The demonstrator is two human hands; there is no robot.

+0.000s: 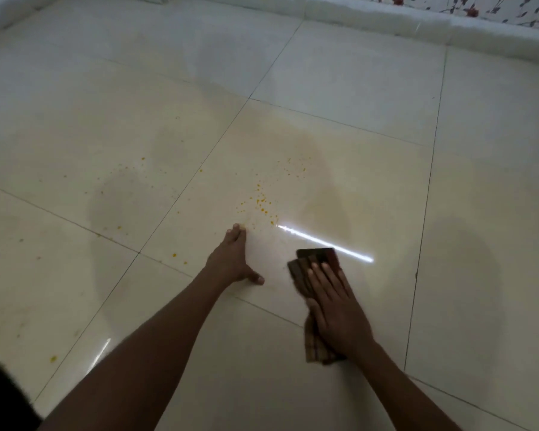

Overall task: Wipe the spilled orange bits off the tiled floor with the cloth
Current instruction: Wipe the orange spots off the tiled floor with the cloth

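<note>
Now, from the head view: your right hand (336, 309) lies flat, fingers spread, pressing the cloth (316, 293) onto the floor (339, 88). You are not pinching it; the palm pins it down, with the dark folded end sticking out past your fingertips and a bunched tail trailing back under your wrist. Your left hand (234, 259) is also open on the tile, fingers together and reaching forward, thumb splayed toward the cloth; it seems to serve as a prop. Its fingertips touch or nearly touch the nearest orange bits (260, 200).

The main cluster of bits sits just ahead of both hands, between them and slightly toward the cloth side. More specks lie scattered off to your left and a few nearer you on that side. So the wiping looks barely into the spill: the cloth is short of the cluster, and most bits remain.

Next, I judge, you need to push the cloth forward and a little left, across the bright reflection streak (324, 242), keeping flat pressure so the bits gather rather than smear.
</note>
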